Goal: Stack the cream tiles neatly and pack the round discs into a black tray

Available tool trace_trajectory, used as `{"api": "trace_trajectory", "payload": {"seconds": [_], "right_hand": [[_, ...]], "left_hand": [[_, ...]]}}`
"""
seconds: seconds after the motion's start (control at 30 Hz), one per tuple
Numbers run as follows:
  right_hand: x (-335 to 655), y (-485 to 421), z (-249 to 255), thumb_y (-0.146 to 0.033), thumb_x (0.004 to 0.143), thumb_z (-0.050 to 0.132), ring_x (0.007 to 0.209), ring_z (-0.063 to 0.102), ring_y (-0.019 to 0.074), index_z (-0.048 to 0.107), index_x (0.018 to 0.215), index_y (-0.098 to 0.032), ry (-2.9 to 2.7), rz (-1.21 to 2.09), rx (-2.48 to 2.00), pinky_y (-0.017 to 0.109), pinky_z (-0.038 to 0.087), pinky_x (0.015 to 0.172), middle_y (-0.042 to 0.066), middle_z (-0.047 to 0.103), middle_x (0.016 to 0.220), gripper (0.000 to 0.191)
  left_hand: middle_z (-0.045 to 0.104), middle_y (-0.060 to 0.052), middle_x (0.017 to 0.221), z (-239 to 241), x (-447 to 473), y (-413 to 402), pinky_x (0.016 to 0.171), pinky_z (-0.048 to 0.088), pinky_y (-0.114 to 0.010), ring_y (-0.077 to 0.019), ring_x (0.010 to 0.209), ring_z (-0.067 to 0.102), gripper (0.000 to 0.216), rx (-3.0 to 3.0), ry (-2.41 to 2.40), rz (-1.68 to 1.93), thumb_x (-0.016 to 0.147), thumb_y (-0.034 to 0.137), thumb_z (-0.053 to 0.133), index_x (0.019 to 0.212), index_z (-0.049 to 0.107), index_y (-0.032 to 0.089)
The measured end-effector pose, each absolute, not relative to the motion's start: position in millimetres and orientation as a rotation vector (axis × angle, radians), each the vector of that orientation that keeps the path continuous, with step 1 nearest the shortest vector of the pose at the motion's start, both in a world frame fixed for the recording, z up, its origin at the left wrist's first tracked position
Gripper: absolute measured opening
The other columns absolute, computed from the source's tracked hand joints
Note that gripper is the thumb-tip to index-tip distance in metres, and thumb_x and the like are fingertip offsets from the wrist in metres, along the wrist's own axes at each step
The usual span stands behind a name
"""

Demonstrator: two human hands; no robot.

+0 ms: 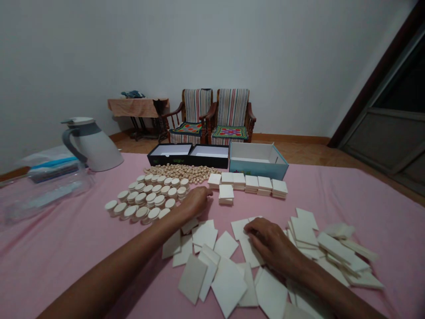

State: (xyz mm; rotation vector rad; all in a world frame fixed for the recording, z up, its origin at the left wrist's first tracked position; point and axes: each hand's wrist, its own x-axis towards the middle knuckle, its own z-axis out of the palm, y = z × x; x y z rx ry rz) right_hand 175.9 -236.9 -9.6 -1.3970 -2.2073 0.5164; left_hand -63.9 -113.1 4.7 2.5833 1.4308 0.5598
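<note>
My left hand (196, 202) reaches across between the rows of round wooden discs (141, 198) and a short stack of square wooden tiles (226, 194). Its fingers are bent together just left of that stack, and whatever they hold is hidden. Over the loose pile, my right hand (270, 239) has its fingers curled at the edge of a pale square tile (239, 227). Many more loose square tiles (229, 283) lie scattered, overlapping, between and below my forearms. Behind the short stack runs a row of stacked square tiles (251, 183).
Small wooden pieces (181, 173) are heaped before a black open box (209, 161). A light-blue open box (259, 169) stands beside it. A white jug (99, 148) and clear plastic packaging (49, 190) are at left. More tiles (345, 254) pile up at right on the pink cloth (332, 190).
</note>
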Motion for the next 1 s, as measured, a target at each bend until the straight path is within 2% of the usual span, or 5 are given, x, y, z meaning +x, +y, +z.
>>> {"api": "trace_trajectory", "payload": {"seconds": [0.1, 0.27, 0.47, 0.8, 1.0], "right_hand": [[174.4, -238.7, -14.3, -0.016, 0.087, 0.041, 0.085, 0.056, 0.0199, 0.060, 0.092, -0.019, -2.211, 0.465, -1.375, 0.036, 0.044, 0.079, 0.008, 0.063, 0.089, 0.020], [174.1, -238.1, -21.4, -0.013, 0.086, 0.042, 0.084, 0.054, 0.0201, 0.060, 0.093, -0.017, -2.220, 0.410, -1.304, 0.036, 0.044, 0.077, 0.008, 0.061, 0.087, 0.020], [174.3, -236.7, -25.8, -0.010, 0.084, 0.044, 0.083, 0.052, 0.0191, 0.059, 0.092, -0.017, -2.210, 0.419, -1.296, 0.034, 0.044, 0.076, 0.007, 0.058, 0.085, 0.019], [175.4, -236.9, -27.7, -0.007, 0.082, 0.044, 0.085, 0.050, 0.0190, 0.058, 0.094, -0.016, -2.220, 0.421, -1.253, 0.033, 0.043, 0.075, 0.007, 0.057, 0.088, 0.020], [176.2, -236.3, -29.9, -0.008, 0.082, 0.044, 0.086, 0.050, 0.0193, 0.058, 0.096, -0.016, -2.228, 0.405, -1.238, 0.035, 0.043, 0.076, 0.007, 0.056, 0.090, 0.021]], "left_hand": [[0.071, -0.008, 0.072, 0.5, -50.8, -102.0, 0.063, 0.046, -0.031, -0.0237, 0.068, 0.065, 0.021, 2.553, 1.455, 0.557, 0.075, 0.010, 0.051, 0.070, 0.071, 0.016], [0.072, -0.005, 0.079, -0.4, -40.4, -95.5, 0.071, 0.045, -0.026, -0.0202, 0.074, 0.065, 0.025, 2.496, 1.457, 0.526, 0.073, 0.005, 0.049, 0.072, 0.071, 0.017], [0.073, -0.005, 0.083, 1.5, -38.3, -91.2, 0.075, 0.043, -0.026, -0.0212, 0.082, 0.065, 0.028, 2.460, 1.521, 0.464, 0.075, 0.008, 0.047, 0.079, 0.073, 0.018], [0.072, -0.006, 0.085, -5.4, -35.6, -80.2, 0.068, 0.042, -0.026, -0.0207, 0.080, 0.064, 0.028, 2.437, 1.620, 0.407, 0.076, 0.010, 0.046, 0.081, 0.073, 0.017], [0.072, -0.006, 0.086, 6.4, -38.4, -86.2, 0.069, 0.043, -0.027, -0.0210, 0.082, 0.063, 0.028, 2.454, 1.597, 0.374, 0.079, 0.013, 0.045, 0.087, 0.071, 0.017]]}}
